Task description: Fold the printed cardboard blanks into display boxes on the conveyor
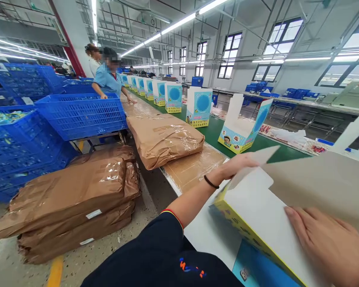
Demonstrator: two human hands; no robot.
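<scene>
My left hand holds a white flap of an unfolded printed carton, its fingers closed over the flap's edge. My right hand lies flat on the carton's white inner panel, fingers stretched out. The carton has a yellow and blue printed outside and a grey-brown inner side panel. It rests at the near end of the workbench, over flat white sheets. An erected carton stands tilted on the green conveyor belt just beyond my left hand.
A row of erected blue cartons runs down the belt. Plastic-wrapped brown bundles lie on the bench and on the floor. Blue crates stand at left. Two people in blue work farther along.
</scene>
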